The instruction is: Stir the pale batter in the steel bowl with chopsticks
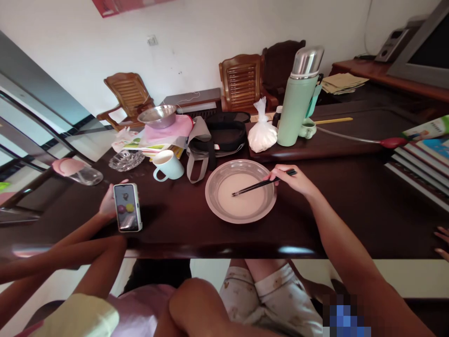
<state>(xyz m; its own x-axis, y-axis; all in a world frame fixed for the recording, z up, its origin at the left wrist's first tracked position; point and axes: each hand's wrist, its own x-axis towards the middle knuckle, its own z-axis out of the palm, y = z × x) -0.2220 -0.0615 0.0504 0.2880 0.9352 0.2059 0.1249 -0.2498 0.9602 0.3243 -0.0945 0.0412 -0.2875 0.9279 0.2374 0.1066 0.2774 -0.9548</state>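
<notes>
My right hand (293,180) pinches a pair of black chopsticks (261,185). Their tips rest in pale liquid batter inside a wide metal bowl (213,206) on the dark table (351,210). On the left, my left hand (107,206) holds a white phone (127,207) upright, gripped from behind with its lit screen facing me. Bare forearms overlap below the phone, and I cannot tell which arm belongs to whom.
Behind the bowl stand a green thermos (298,100), a tied white bag (261,131), a black and grey bag (217,138), a mug (168,164) and a steel bowl (157,114). Books (424,159) lie at the right. Another person's fingertips (442,241) show at the right edge.
</notes>
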